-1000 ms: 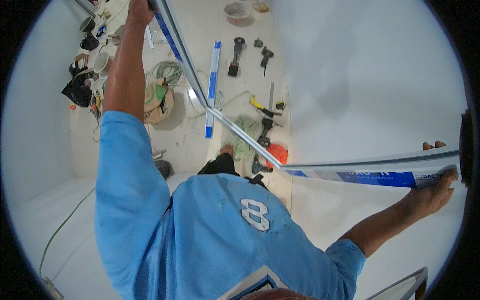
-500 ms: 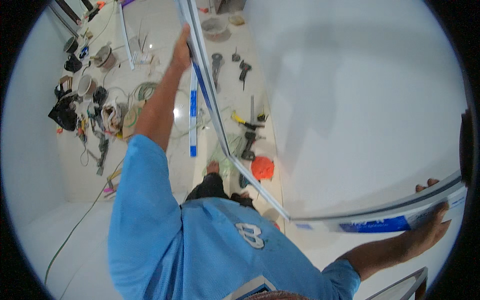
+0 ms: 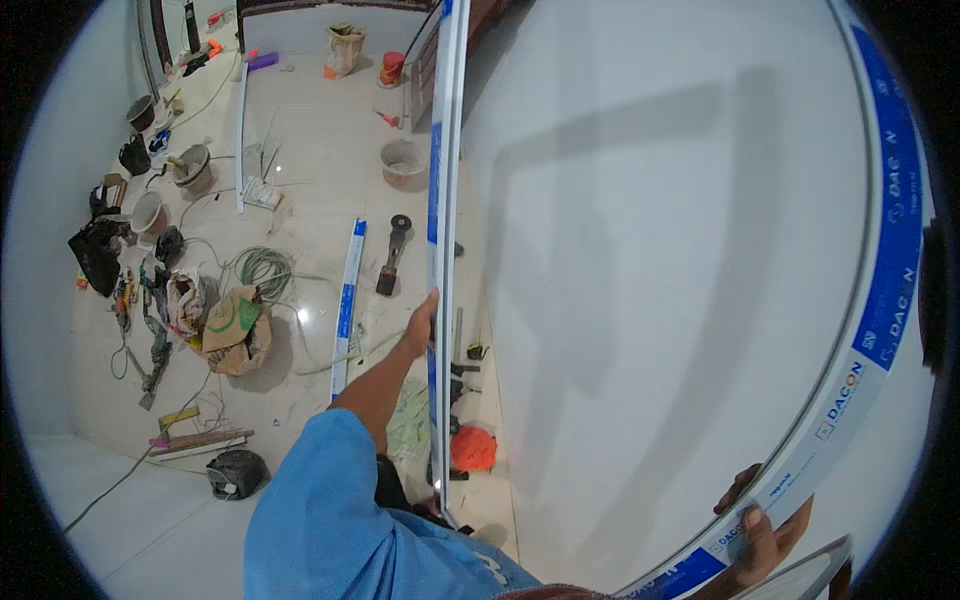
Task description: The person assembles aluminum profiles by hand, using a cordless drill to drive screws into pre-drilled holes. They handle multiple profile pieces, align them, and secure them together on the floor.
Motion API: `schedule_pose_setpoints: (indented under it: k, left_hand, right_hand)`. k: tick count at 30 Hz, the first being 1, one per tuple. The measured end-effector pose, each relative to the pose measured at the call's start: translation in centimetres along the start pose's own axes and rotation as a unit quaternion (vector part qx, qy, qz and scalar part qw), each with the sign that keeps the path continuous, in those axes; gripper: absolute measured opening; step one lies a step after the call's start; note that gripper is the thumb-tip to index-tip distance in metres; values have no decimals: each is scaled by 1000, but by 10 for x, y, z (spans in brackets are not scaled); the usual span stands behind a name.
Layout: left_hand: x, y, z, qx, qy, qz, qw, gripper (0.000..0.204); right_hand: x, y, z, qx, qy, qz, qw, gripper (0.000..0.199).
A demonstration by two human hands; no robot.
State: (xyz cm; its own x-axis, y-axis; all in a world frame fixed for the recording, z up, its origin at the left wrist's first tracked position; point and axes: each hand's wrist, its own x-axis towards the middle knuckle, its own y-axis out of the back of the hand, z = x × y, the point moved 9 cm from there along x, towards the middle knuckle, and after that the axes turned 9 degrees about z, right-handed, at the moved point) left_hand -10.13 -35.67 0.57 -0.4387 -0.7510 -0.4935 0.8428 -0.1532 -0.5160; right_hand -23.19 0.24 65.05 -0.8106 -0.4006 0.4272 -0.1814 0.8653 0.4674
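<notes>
I hold a long white frame profile with blue protective film against a white wall (image 3: 650,250). My left hand (image 3: 420,328) grips its upright bar (image 3: 441,200), arm stretched forward in a blue sleeve. At the lower right edge of the view my right hand (image 3: 762,535) is closed on the other bar (image 3: 880,300), which bends along the right rim of the picture. Only the fingers and part of the palm of that hand show.
Below lies a dusty tiled floor with a loose white-and-blue profile strip (image 3: 347,300), a black power tool (image 3: 392,255), a bucket (image 3: 403,163), a coiled green hose (image 3: 262,268), a sack (image 3: 235,325), an orange thing (image 3: 473,448) and several tools along the left wall.
My left arm has come down from high overhead to chest height, sliding along the bar. The frame has swung so its left bar now stands upright. My right hand keeps its hold.
</notes>
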Motion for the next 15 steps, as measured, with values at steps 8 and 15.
schedule_pose_setpoints:
  k: [8, 15]
  left_hand:
    - [-36, -24, -72, -19, 83, -2, 996, 64]
    - [-66, -48, -123, -21, 126, -4, 992, 84]
  right_hand:
    - [4, -18, -14, -9, -53, -155, 986, 54]
    - [-6, -15, -34, -78, -95, -64, 990, 68]
